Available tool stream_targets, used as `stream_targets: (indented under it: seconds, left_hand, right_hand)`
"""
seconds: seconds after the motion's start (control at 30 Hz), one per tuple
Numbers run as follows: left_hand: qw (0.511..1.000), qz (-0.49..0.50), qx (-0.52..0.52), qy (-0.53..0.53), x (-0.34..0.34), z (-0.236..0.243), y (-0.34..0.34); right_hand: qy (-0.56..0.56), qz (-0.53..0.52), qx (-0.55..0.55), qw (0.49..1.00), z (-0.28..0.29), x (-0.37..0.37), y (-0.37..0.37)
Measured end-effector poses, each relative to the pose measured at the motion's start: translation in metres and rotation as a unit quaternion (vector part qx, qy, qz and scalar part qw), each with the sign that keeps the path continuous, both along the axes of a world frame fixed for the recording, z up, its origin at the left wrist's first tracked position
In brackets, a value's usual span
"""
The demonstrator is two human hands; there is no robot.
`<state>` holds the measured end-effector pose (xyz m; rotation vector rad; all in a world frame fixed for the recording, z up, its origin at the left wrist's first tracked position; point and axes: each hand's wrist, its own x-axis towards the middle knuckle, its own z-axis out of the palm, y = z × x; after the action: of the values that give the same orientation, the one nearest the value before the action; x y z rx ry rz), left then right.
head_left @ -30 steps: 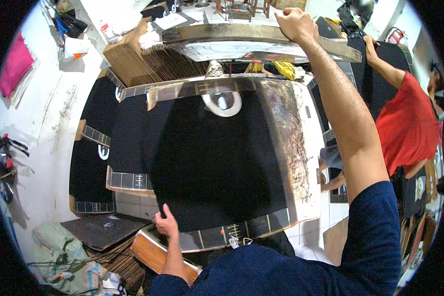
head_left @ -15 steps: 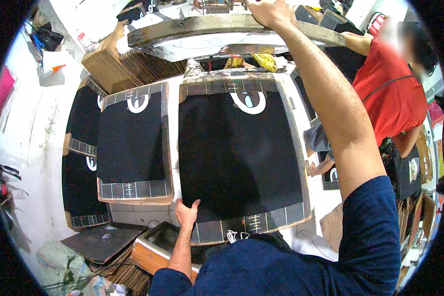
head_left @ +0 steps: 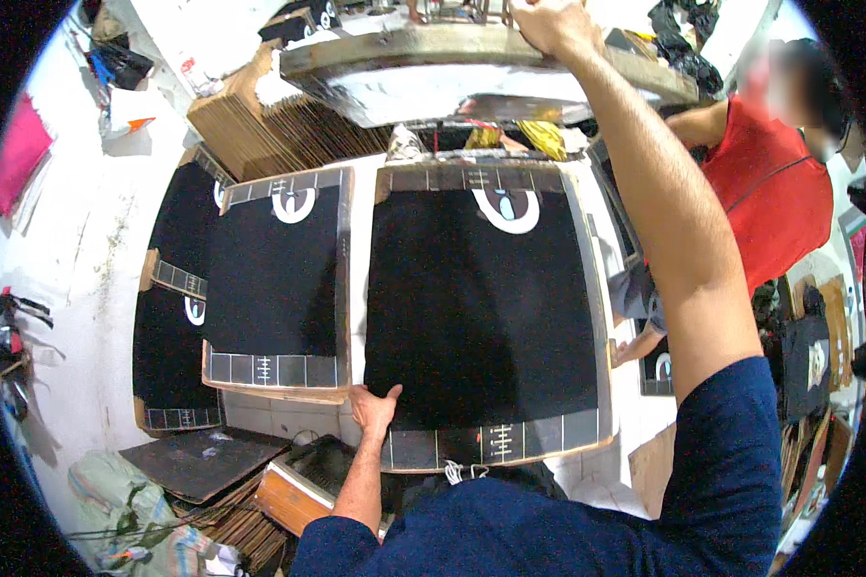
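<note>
A black garment [head_left: 481, 308] with a white collar mark lies stretched over a flat board [head_left: 587, 288] in front of me. My left hand [head_left: 373, 407] presses flat on the board's near left corner, fingers spread. My right hand [head_left: 548, 21] is raised at arm's length and grips the wooden frame of a lifted printing screen [head_left: 452, 67] that tilts up above the board's far end.
To the left lie two more boards with black garments [head_left: 274, 279] [head_left: 173, 317]. A stack of brown sheets [head_left: 260, 130] sits at the back left. A person in a red shirt [head_left: 775, 207] stands at the right. Dark boards and a wooden box [head_left: 289, 490] lie below.
The view has shifted so the board now sits nearer and more central. My left hand has slid from the near left edge to the board's corner. My right hand stays on the raised screen frame.
</note>
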<state>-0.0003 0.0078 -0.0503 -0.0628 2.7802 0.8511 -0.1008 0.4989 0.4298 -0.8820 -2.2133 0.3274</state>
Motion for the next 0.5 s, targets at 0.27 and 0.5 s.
stream_targets:
  seconds: [0.27,0.5]
  left_hand:
    - [0.965,-0.068,0.242,0.071,-0.039,0.104,0.076]
    - [0.591,0.271,0.717,-0.252,-0.059,0.19,0.151]
  right_hand:
    - [-0.017,0.041,0.087,0.995,-0.089,0.056,-0.033]
    - [0.033,0.143,0.037,0.988,-0.277,0.151,-0.111]
